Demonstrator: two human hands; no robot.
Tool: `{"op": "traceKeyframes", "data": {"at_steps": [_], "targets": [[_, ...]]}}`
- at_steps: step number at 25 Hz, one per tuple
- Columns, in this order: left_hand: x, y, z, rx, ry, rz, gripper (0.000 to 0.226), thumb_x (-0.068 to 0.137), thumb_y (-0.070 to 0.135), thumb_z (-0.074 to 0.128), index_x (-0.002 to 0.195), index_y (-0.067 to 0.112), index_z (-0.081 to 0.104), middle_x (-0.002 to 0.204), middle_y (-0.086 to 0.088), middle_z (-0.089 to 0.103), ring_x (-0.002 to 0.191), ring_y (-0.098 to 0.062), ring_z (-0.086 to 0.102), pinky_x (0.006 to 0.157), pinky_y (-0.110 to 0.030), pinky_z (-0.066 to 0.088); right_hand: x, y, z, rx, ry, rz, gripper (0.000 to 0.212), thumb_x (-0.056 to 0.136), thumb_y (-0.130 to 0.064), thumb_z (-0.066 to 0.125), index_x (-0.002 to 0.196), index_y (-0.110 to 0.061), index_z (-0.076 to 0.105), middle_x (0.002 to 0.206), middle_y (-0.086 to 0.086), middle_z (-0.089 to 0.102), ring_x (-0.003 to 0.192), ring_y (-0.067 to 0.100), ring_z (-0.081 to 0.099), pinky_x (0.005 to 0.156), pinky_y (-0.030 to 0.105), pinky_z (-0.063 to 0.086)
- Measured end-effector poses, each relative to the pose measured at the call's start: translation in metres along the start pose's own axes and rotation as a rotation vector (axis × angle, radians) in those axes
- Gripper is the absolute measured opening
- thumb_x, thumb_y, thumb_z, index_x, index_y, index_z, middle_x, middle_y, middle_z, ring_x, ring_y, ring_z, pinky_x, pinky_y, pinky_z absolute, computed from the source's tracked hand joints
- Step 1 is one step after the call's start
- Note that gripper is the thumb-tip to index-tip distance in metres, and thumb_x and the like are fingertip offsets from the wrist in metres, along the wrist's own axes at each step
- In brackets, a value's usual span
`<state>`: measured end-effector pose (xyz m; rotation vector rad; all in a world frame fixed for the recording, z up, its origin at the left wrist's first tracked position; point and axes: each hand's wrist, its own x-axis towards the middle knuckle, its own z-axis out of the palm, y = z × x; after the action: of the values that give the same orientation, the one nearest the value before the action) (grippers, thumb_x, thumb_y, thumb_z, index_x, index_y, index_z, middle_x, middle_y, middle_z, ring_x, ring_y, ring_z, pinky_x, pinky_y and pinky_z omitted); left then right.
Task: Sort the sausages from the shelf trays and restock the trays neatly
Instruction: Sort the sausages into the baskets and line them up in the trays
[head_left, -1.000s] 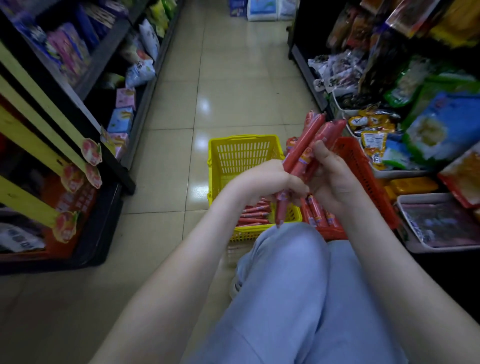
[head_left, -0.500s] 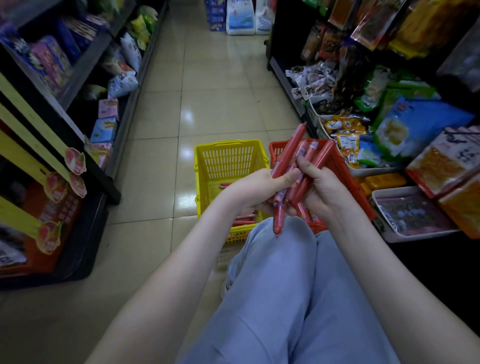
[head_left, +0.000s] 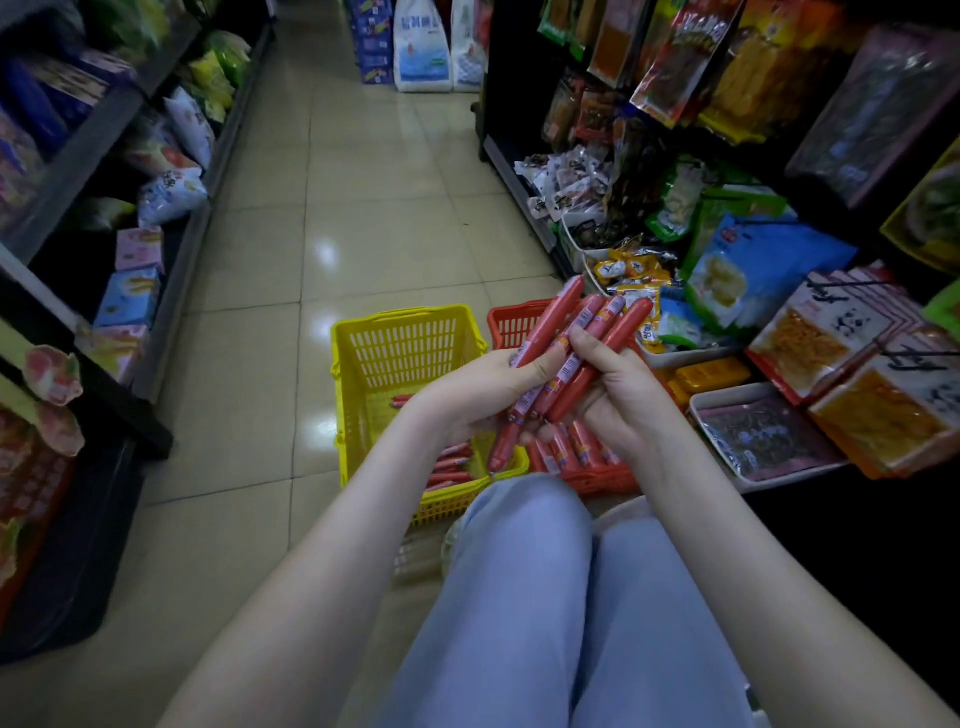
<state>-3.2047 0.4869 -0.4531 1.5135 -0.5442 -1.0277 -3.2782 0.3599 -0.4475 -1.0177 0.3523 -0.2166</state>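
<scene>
Head view: left hand (head_left: 483, 384) and right hand (head_left: 618, 395) both curled round a fan of sausages (head_left: 587, 338), thumbs pressed across them, above the near-right corner of the yellow basket (head_left: 405, 332), beside the red basket (head_left: 511, 322). Judged light, firm, slick-wrapped; best gripped mid-length. Glossy tiled floor (head_left: 363, 208), narrow aisle between stocked shelves (head_left: 83, 150).

red basket (head_left: 511, 325): mostly hidden behind held sausages (head_left: 548, 322) | label print (head_left: 588, 313): unreadable

– What did you count on the floor?
– A yellow basket (head_left: 405, 343) and a red basket (head_left: 511, 322), so two.
– And sausages (head_left: 548, 322)?
– Four, held in two hands (head_left: 483, 384) (head_left: 618, 389). Those lying in the baskets I couldn't count.
</scene>
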Motion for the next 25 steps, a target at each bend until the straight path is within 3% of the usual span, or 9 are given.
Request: {"op": "traceKeyframes", "data": {"at_steps": [1,3,6,9,13,16,19,22,25], "targets": [[0.013,0.002,0.002,-0.034,-0.053,-0.012,0.04,0.092,0.047,0.052,0.104,0.01,0.061,0.091,-0.016,0.068,0.065,-0.02,0.066,0.055,-0.028,0.056,0.007,-0.004,-0.008,-0.004,0.018,-0.01,0.016,0.097,-0.013,0.046,0.1,-0.005,0.06,0.086,0.016,0.072,0.078,0.028,0.071,0.077,0.051,0.053],[0.04,0.003,0.005,-0.153,-0.135,-0.046,0.035,0.091,0.035,0.055,0.111,0.006,0.058,0.097,-0.016,0.068,0.079,-0.023,0.069,0.073,-0.036,0.06,0.022,-0.013,-0.029,0.001,0.068,-0.023,0.014,0.095,-0.011,0.049,0.101,-0.004,0.06,0.087,0.017,0.072,0.08,0.028,0.071,0.081,0.05,0.054],[0.092,-0.007,0.013,-0.238,-0.212,-0.11,0.038,0.084,0.026,0.062,0.117,0.007,0.058,0.11,-0.014,0.067,0.105,-0.031,0.063,0.098,-0.052,0.047,0.051,-0.017,-0.076,0.013,0.14,-0.001,0.013,0.095,-0.008,0.05,0.1,-0.002,0.06,0.086,0.015,0.072,0.08,0.026,0.071,0.076,0.04,0.059],[0.16,-0.042,0.029,-0.167,-0.213,-0.176,0.031,0.081,0.021,0.071,0.11,0.015,0.063,0.106,-0.012,0.067,0.103,-0.032,0.062,0.104,-0.057,0.037,0.081,-0.001,-0.141,-0.014,0.232,0.043,0.013,0.094,-0.007,0.052,0.102,-0.003,0.061,0.088,0.014,0.072,0.082,0.025,0.071,0.075,0.039,0.059],[0.236,-0.108,0.073,-0.109,-0.278,-0.316,0.018,0.088,0.008,0.064,0.103,0.016,0.063,0.092,-0.003,0.071,0.08,-0.017,0.067,0.075,-0.029,0.054,0.088,0.041,-0.235,-0.005,0.407,0.123,0.024,0.086,-0.009,0.059,0.109,-0.001,0.061,0.095,0.015,0.072,0.086,0.027,0.07,0.076,0.039,0.058],[0.278,-0.166,0.127,-0.102,-0.378,-0.435,0.02,0.088,0.01,0.065,0.108,0.013,0.063,0.099,-0.01,0.071,0.086,-0.022,0.069,0.08,-0.036,0.057,0.068,0.083,-0.311,0.083,0.562,0.154,0.036,0.08,-0.008,0.062,0.114,0.005,0.058,0.1,0.02,0.068,0.087,0.029,0.069,0.078,0.039,0.058],[0.285,-0.229,0.179,-0.031,-0.45,-0.484,0.015,0.091,0.006,0.06,0.103,0.015,0.059,0.075,0.004,0.068,0.057,-0.004,0.064,0.049,-0.014,0.049,0.024,0.139,-0.368,0.174,0.722,0.155,0.034,0.081,-0.007,0.061,0.112,0.003,0.058,0.1,0.019,0.067,0.088,0.027,0.067,0.086,0.039,0.056],[0.277,-0.288,0.209,0.058,-0.516,-0.558,0.013,0.092,0.005,0.06,0.093,0.018,0.063,0.07,0.007,0.069,0.062,-0.006,0.065,0.057,-0.019,0.053,-0.026,0.202,-0.403,0.245,0.92,0.192,0.02,0.085,-0.003,0.059,0.104,0.0,0.059,0.086,0.01,0.069,0.077,0.02,0.068,0.076,0.035,0.057],[0.276,-0.327,0.214,0.092,-0.415,-0.655,0.006,0.091,0.011,0.063,0.093,0.016,0.064,0.079,-0.004,0.072,0.073,-0.017,0.069,0.061,-0.026,0.056,-0.06,0.26,-0.43,0.215,1.077,0.393,0.015,0.088,-0.001,0.06,0.102,-0.007,0.06,0.084,0.008,0.069,0.072,0.017,0.068,0.065,0.029,0.054]]}}
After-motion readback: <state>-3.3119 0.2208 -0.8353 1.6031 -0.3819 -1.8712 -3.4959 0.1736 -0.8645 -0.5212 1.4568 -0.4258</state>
